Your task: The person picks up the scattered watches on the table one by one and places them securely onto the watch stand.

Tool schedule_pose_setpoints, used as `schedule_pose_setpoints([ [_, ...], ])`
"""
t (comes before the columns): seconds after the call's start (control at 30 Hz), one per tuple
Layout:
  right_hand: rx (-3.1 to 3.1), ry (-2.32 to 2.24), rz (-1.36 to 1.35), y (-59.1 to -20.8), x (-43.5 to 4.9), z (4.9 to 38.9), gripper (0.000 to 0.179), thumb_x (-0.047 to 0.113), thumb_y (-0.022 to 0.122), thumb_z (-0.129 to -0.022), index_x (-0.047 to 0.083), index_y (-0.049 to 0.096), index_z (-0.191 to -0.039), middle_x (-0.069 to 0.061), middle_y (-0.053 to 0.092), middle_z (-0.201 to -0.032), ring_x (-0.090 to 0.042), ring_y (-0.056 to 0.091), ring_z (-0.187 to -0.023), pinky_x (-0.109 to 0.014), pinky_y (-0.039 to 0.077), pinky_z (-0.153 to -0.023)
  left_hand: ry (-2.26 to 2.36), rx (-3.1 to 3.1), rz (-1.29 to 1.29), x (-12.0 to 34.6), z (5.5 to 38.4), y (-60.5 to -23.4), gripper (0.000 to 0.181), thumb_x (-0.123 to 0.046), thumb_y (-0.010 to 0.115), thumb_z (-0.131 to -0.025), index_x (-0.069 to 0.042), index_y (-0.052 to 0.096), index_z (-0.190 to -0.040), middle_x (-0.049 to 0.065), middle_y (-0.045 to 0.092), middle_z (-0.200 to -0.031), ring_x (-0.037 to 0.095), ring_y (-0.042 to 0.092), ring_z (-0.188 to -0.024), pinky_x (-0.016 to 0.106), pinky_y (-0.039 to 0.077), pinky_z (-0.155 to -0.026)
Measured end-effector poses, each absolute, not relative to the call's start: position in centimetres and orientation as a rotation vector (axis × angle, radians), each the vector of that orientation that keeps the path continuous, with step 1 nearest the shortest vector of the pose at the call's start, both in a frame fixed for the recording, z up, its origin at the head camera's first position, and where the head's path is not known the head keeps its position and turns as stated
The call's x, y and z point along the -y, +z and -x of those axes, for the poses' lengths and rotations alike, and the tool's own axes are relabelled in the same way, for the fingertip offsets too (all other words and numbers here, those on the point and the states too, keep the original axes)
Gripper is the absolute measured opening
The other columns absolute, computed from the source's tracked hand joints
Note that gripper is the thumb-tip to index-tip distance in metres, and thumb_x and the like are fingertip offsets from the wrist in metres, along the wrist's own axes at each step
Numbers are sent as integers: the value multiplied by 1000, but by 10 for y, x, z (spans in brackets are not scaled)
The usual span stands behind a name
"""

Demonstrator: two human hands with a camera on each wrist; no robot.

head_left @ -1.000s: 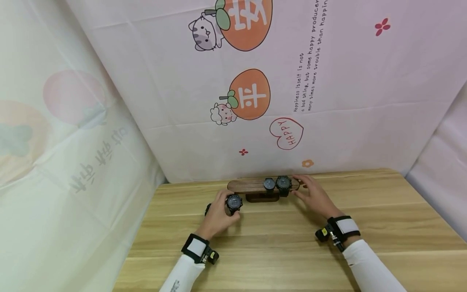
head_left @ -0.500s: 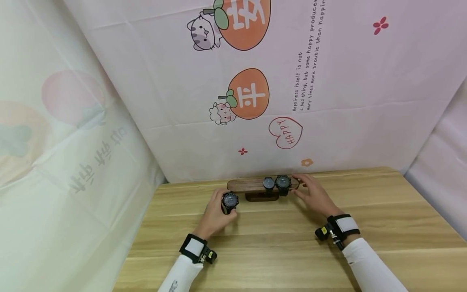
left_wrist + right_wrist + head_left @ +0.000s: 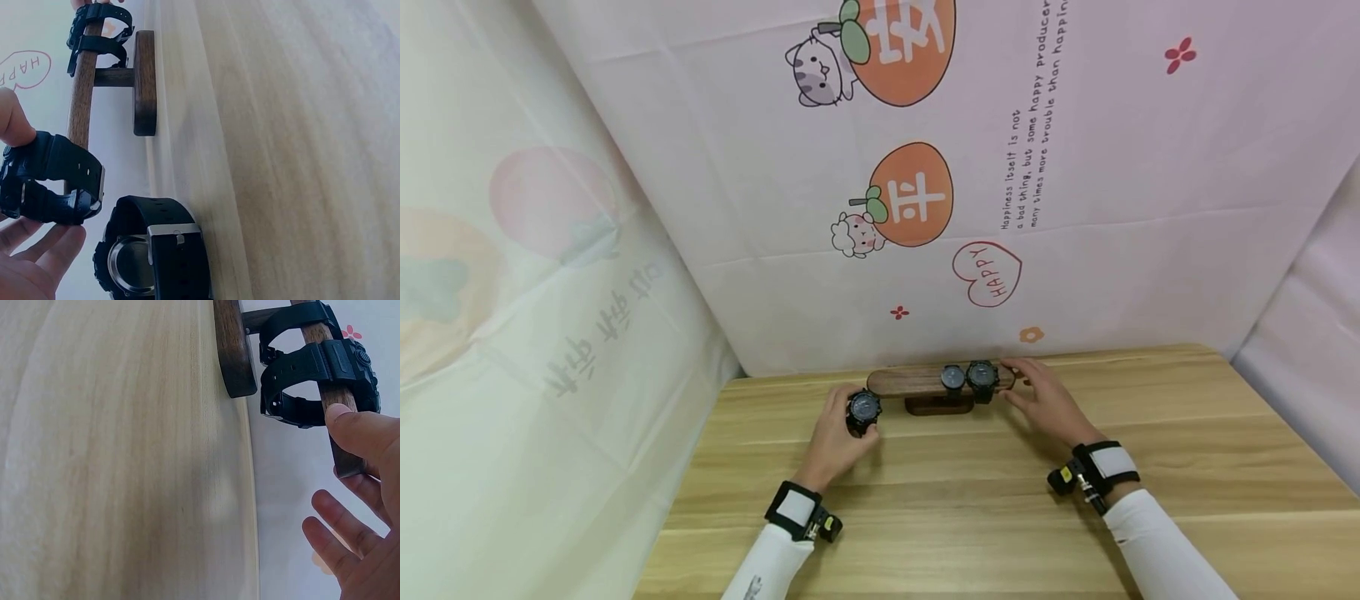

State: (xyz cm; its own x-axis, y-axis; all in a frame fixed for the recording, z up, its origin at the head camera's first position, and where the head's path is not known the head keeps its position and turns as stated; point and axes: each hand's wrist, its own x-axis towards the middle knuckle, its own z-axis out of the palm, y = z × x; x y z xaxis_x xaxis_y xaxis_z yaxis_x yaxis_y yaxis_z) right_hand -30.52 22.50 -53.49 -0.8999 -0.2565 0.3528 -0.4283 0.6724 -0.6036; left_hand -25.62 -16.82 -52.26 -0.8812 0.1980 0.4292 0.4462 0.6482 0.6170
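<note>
My left hand pinches a black wristwatch, its strap buckled into a loop, by the left end of a dark wooden watch stand. In the left wrist view the strap overlaps the bar's end. A second buckled black watch lies on the table under that hand, hidden in the head view. At the other end, my right hand holds the bar, its thumb on the wood and the other fingers spread. Two watches hang on the bar beside it: a smaller one and a bulky one.
The stand's base rests near the back edge of the light wooden table. A white printed cloth rises right behind it, and more cloth hangs at the left side.
The left hand has carried its watch left and slightly back, to just off the bar's left end. The watch on the table has gone out of sight behind that hand. The right hand stays put.
</note>
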Motion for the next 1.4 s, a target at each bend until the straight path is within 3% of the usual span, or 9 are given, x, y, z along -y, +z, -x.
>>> schedule_pose_setpoints([
  [0.2,2662,1051,-539,-536,-225,305,59,13,76,-99,6,53,-153,-21,55,-151,-41,53,-137,-62,54,-108,-1097,2532,471,169,259,-521,64,-15,77,-85,-10,52,-144,9,55,-140,25,65,-117,42,62,-98],
  [0.73,2660,1039,-541,-539,-226,307,59,14,75,-100,7,52,-154,-21,54,-153,-42,51,-139,-63,51,-110,-1074,2521,442,170,270,-518,62,-13,77,-87,-5,55,-144,12,60,-135,26,67,-120,46,61,-100],
  [1.03,2668,1034,-545,-538,-226,306,59,14,74,-101,7,51,-154,-21,53,-154,-42,52,-139,-63,53,-109,-1060,2562,398,172,277,-520,66,-15,78,-89,-8,54,-150,13,58,-149,31,63,-131,49,57,-109],
  [1.4,2665,1026,-546,-539,-226,307,59,15,75,-100,6,51,-154,-21,53,-155,-42,52,-139,-63,52,-109,-1098,2561,415,173,283,-521,64,-12,78,-90,-6,55,-149,17,58,-148,34,62,-134,50,55,-112],
])
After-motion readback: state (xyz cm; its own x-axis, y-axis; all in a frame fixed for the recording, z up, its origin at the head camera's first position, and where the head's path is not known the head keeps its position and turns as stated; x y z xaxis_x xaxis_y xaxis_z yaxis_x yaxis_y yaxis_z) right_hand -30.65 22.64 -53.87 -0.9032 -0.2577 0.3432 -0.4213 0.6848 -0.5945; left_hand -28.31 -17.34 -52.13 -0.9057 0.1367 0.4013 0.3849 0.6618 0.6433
